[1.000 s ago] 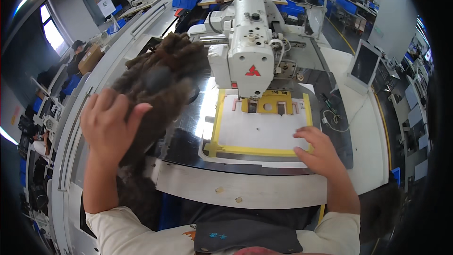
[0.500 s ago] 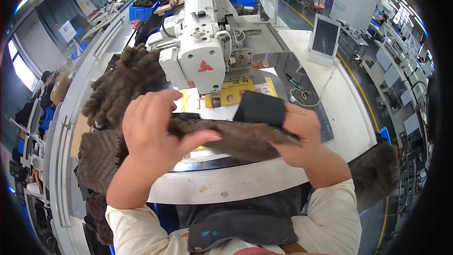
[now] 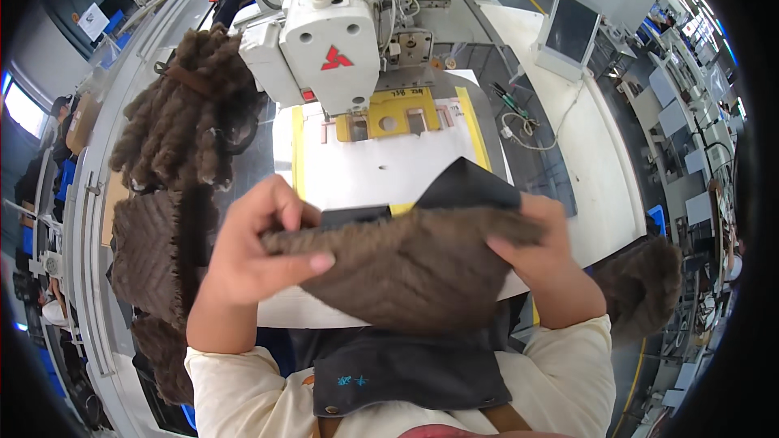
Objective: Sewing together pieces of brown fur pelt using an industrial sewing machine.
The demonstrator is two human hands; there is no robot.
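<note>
Both hands hold one brown fur piece up off the table, in front of the chest. The left hand pinches its upper edge at nine o'clock, thumb underneath and fingers curled over the pile; the right hand is closed on the opposite corner at three o'clock, fingers folded over the edge. A dark lining shows behind the fur along its top, at twelve o'clock from the hands.

Beyond the piece, the yellow-framed template lies bare under the head of the white sewing machine, with no fur laid in it and nothing under the needle. By that evidence the piece is picked up and held spread but not yet placed; setting it on the template and stitching appear to remain.

At nine to ten o'clock a heap of fur pieces sits on the table's left, with more hanging down toward seven o'clock. Another fur bundle lies low at four o'clock. A small monitor stands at two o'clock. A dark apron covers the lap.
</note>
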